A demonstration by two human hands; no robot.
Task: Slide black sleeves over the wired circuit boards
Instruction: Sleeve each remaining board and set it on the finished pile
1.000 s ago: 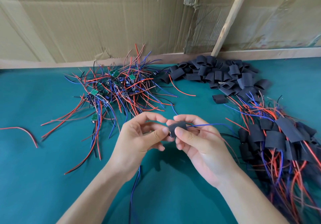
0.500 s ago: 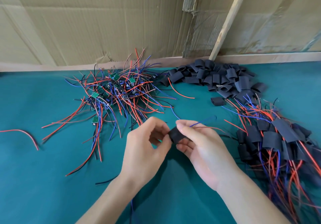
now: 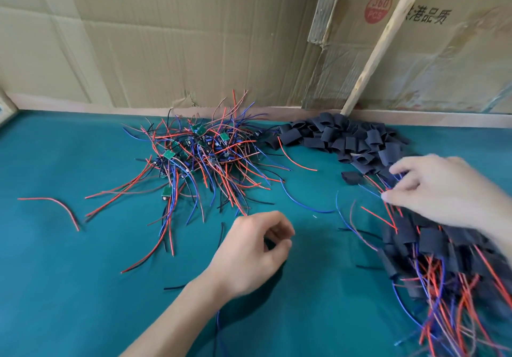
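A good share of the job looks done: a heap of sleeved boards lies at the right of the teal table, each black sleeve with red and blue leads trailing out, mostly toward the near right corner. What is left is plain too. A tangle of bare wired circuit boards sits at centre-left near the cardboard wall, small green boards showing among wires that splay every way, so no single long axis can be read there. Just right of it, against the back edge, lies a pile of empty black sleeves, short flattened tubes lying at mixed angles; one loose sleeve rests apart at the pile's near edge.

The right hand hovers over the far end of the finished heap, fingers loosely spread; it is blurred, and it seems to hold nothing, though wires under its fingertips may be touched. The left hand hangs above the cloth at centre, fingers curled loosely with nothing visibly gripped. A stray red wire lies far left.
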